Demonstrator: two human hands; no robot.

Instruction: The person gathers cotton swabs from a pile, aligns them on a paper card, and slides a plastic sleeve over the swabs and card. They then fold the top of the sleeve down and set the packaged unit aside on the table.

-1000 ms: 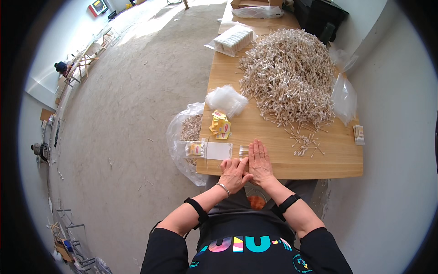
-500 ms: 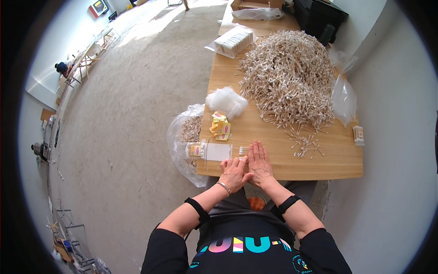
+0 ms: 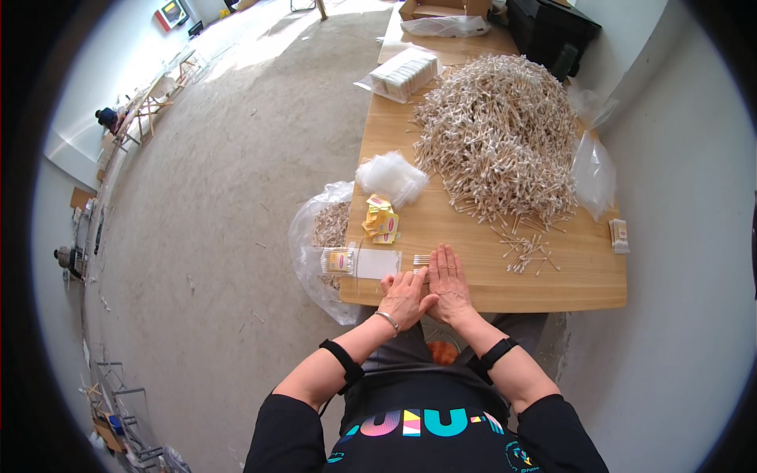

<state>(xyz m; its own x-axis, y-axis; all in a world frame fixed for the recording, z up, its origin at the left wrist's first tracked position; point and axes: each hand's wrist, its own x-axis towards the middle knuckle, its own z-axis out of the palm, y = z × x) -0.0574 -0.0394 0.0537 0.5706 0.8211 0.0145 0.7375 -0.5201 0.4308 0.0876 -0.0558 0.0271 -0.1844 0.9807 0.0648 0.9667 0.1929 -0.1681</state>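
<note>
**At the near table edge: both hands pressed on a small bundle of sticks**

Head view. At the near edge of the wooden table (image 3: 552, 276), the right hand (image 3: 449, 277) lies flat, palm down, fingers straight and close together, covering a small bundle of cotton-tipped sticks (image 3: 420, 259) whose ends show just past its fingertips on the left. The left hand (image 3: 404, 298) rests just beside and touching it, fingers loosely curled toward the bundle; whether it grips anything cannot be told. A bracelet sits on the left wrist, dark bands on both forearms.

Just left of the hands lies a filled clear packet of sticks (image 3: 359, 261) with a white panel. Beyond it, ahead of the left hand, are yellow label cards (image 3: 381, 221) and a stack of empty clear bags (image 3: 392, 176). A plastic bag holding more sticks (image 3: 323, 236) hangs off the table's left edge.

Ahead of the right hand, well apart, rises a large heap of sticks (image 3: 501, 138), with loose strays (image 3: 527, 254) to the right of the hand.
</note>
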